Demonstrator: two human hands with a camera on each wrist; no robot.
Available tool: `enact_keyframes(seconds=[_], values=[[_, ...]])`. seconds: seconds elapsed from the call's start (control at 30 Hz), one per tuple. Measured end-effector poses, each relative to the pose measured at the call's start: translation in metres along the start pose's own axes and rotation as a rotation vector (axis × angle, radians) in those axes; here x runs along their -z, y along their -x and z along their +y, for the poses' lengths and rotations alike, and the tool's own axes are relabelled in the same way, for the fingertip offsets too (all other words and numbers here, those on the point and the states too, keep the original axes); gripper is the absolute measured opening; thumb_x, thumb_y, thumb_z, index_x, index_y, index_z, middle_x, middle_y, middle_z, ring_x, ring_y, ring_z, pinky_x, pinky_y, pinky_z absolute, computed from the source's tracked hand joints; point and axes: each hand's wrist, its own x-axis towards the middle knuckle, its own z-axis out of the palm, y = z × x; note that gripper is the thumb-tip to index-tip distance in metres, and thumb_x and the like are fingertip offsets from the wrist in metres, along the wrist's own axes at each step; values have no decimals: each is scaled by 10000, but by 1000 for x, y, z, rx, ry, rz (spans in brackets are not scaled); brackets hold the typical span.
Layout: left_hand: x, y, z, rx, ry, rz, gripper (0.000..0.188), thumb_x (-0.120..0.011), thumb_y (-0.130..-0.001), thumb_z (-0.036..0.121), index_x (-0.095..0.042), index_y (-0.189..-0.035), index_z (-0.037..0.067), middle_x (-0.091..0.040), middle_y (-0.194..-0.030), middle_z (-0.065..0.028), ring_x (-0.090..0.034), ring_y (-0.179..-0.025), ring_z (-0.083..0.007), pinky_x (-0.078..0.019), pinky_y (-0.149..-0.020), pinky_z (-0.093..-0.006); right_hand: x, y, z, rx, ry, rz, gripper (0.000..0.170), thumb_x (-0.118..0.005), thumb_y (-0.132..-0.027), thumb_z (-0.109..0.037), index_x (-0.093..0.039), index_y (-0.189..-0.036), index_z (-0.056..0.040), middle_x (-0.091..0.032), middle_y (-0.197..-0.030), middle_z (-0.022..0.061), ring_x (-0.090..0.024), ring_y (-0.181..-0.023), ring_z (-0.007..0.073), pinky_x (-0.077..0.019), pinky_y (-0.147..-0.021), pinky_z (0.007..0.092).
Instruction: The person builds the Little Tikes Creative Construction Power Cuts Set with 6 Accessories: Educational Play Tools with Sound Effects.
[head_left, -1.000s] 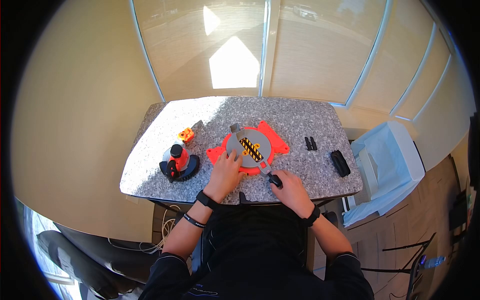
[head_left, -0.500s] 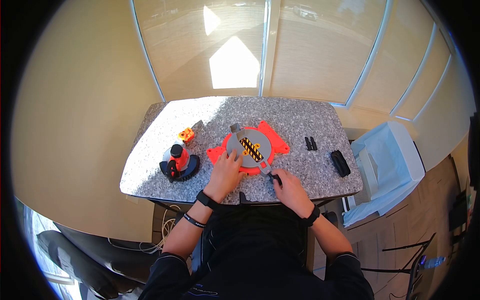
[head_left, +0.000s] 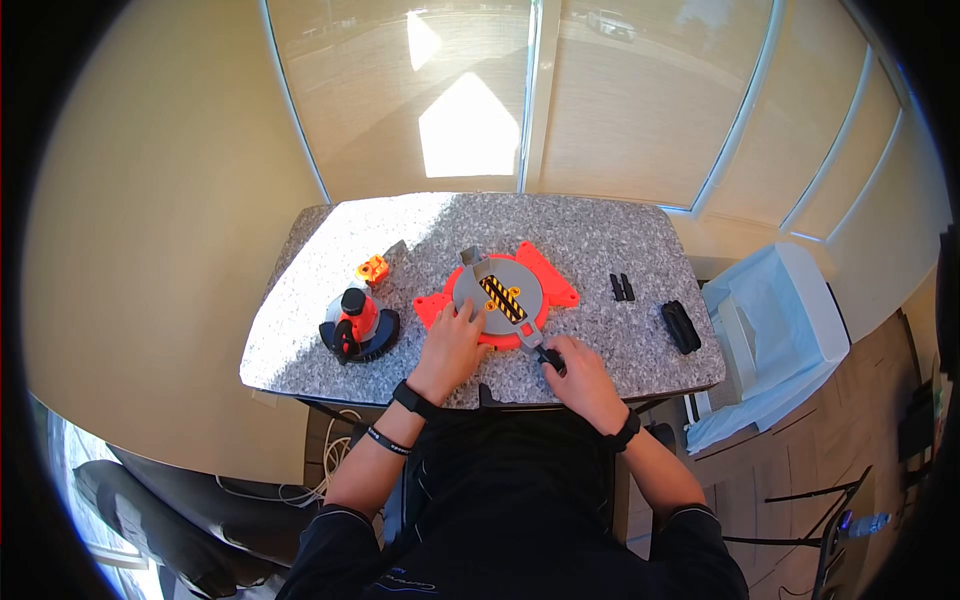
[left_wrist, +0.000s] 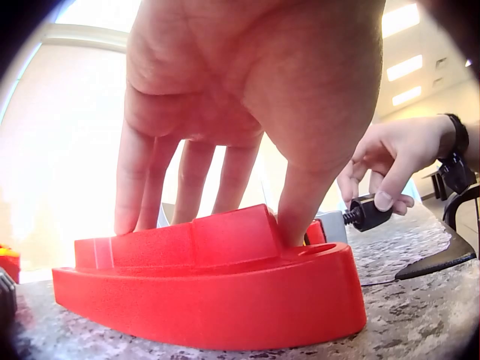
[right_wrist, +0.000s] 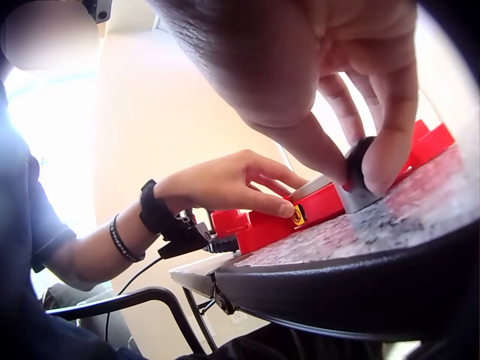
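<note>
A red base (head_left: 547, 276) with a round grey plate (head_left: 520, 280) on top lies flat on the speckled table. Yellow-and-black stripes mark the plate's middle. The left hand (head_left: 452, 352) rests on the plate's near left side, fingers spread and extended downward; in the left wrist view its fingertips touch the red base (left_wrist: 210, 315). At the plate's near right, the right hand (head_left: 583, 384) pinches a black knob (head_left: 549, 358) on the grey arm between thumb and fingers. A threaded shaft shows beside the knob (left_wrist: 370, 214) in the left wrist view.
A red and black tool head (head_left: 362, 318) stands at the left, with an orange part (head_left: 373, 270) behind it. Two small black pieces (head_left: 622, 288) and a black oblong part (head_left: 681, 327) lie to the right. A lined bin (head_left: 790, 310) stands beyond the table's right edge.
The right hand's fingers have shifted around the black knob, covering more of it and then less. The left hand and the red base have stayed in place.
</note>
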Motion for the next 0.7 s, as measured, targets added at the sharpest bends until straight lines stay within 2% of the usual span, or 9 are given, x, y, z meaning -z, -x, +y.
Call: enact_keyframes(seconds=[0.13,0.3,0.4,0.63,0.7], values=[[0,0,0,3,4,-7,542,-829,-820,216,-623,-1284,27,-581,-1393,-196,-572,-1270,-410,-538,-1009,-478,0,0,1,47,32,28,292,-744,-891,-84,-604,-1145,-44,-675,-993,193,-690,-796,371,-556,-695,452],[-2,0,-1,-5,-2,4,539,-826,-823,223,-625,-1283,27,-581,-1392,-196,-573,-1268,-408,-538,-1008,-476,3,2,-3,-21,-27,-39,347,-786,-858,-71,-605,-1152,-35,-649,-1031,170,-695,-766,318,-564,-694,427],[-1,0,0,-4,-10,-3,537,-825,-825,230,-627,-1281,26,-582,-1393,-197,-574,-1266,-408,-538,-1009,-475,1,2,1,17,-42,-1,370,-804,-841,-64,-609,-1153,-32,-635,-1041,160,-691,-755,302,-565,-694,414],[0,-1,0,4,3,-18,538,-825,-825,232,-624,-1279,26,-577,-1405,-203,-571,-1271,-415,-534,-1016,-477,0,1,0,9,15,-2,315,-768,-876,-85,-616,-1147,-35,-643,-1012,166,-679,-745,322,-560,-694,430],[-1,0,-1,0,2,-10,540,-826,-824,232,-624,-1281,27,-577,-1406,-203,-570,-1273,-416,-533,-1017,-478,3,0,-3,-78,-44,-91,318,-731,-912,-129,-603,-1188,-38,-636,-1073,231,-658,-944,464,-543,-802,533]])
